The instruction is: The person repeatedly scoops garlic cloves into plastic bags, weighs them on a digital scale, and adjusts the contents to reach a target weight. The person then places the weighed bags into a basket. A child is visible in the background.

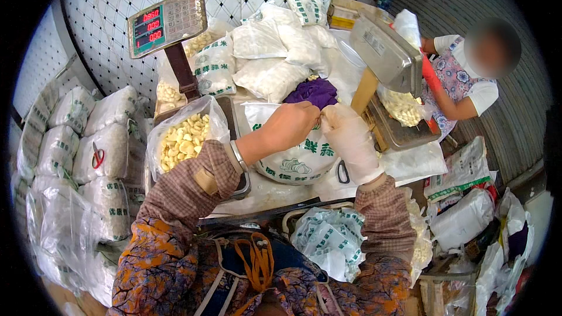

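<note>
A full white plastic bag (295, 162) with green print stands on the table in front of me. My left hand (295, 123), bare with a bracelet at the wrist, is closed at the top of this bag. My right hand (349, 137), in a thin whitish glove, meets it there with fingers pinched; both seem to grip the bag's gathered top, mostly hidden by the fingers. Just beyond the hands lies a purple cloth (313, 92). A dark loop-shaped handle (343, 171) shows beside the bag. Left of my forearm, an open clear bag of peeled garlic cloves (186, 138) sits on a scale.
The scale's lit display (167, 23) rises at the left. Filled bags (275, 41) are heaped at the back. More bags (102, 140) are stacked left, with red-handled scissors (98, 155) on top. A second scale (404, 129) stands right, near a co-worker (456, 76).
</note>
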The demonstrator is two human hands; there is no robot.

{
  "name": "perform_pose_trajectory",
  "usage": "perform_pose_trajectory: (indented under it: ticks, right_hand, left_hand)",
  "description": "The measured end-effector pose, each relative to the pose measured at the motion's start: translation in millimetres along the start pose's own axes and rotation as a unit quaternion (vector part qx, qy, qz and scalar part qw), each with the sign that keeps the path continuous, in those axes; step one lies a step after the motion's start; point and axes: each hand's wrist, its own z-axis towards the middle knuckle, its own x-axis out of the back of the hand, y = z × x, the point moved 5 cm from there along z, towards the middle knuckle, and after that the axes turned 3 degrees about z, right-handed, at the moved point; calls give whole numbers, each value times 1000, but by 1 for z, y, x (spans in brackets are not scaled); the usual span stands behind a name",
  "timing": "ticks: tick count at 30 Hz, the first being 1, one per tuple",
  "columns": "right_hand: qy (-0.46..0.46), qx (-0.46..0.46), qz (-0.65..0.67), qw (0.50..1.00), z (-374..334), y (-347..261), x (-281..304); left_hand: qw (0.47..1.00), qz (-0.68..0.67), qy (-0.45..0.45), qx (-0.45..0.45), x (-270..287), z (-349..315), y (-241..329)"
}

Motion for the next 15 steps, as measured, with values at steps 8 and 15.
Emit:
perform_pose_trajectory:
  ticks: [8, 15]
  right_hand:
    - [150, -187, 165, 957, -29, 69, -15]
    - [445, -241, 385, 772, -146, 106, 88]
  left_hand:
    - [991, -53, 116, 40, 4, -14, -9]
    - [993, -65, 81, 61, 13, -14, -7]
